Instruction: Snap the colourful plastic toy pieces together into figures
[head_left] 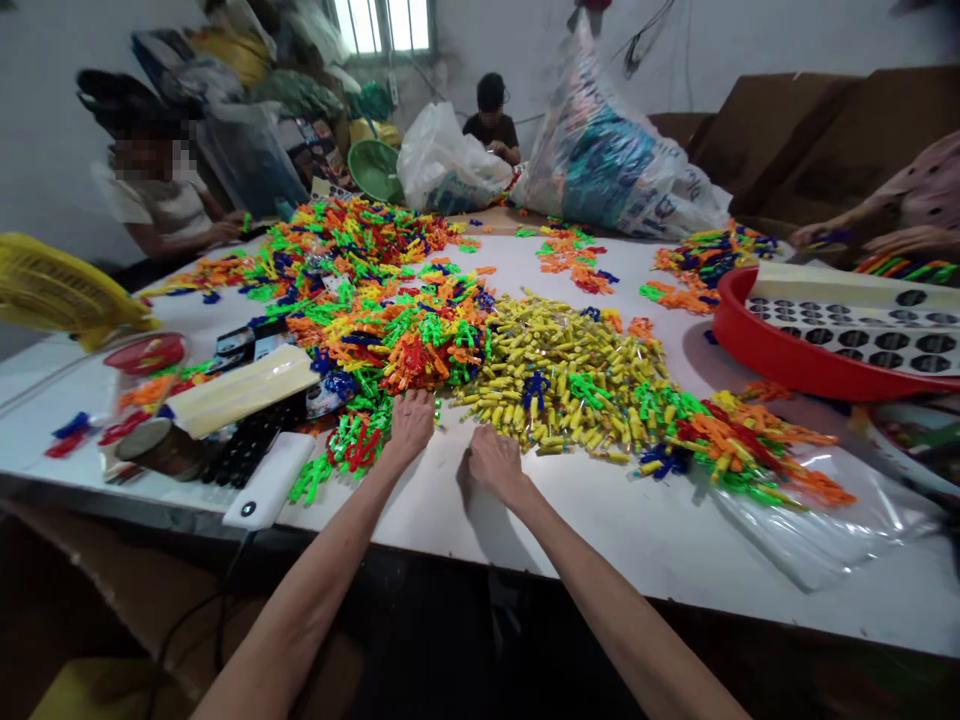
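A big heap of small coloured plastic toy pieces (375,290) covers the middle of the white table (600,520). To its right lies a pile of yellow wrapped pieces (570,380). My left hand (411,425) rests at the near edge of the coloured heap, fingers curled down among the pieces. Close beside it, my right hand (493,462) sits with its fingers curled at the edge of the yellow pile. What either hand holds is hidden under the fingers.
A red basin (757,345) holding sheets with round black stickers stands at the right. Clear plastic bags (810,520) lie near right. A white device (270,482), a tape roll (146,440) and a yellow fan (60,290) sit at left. Other people work around the table.
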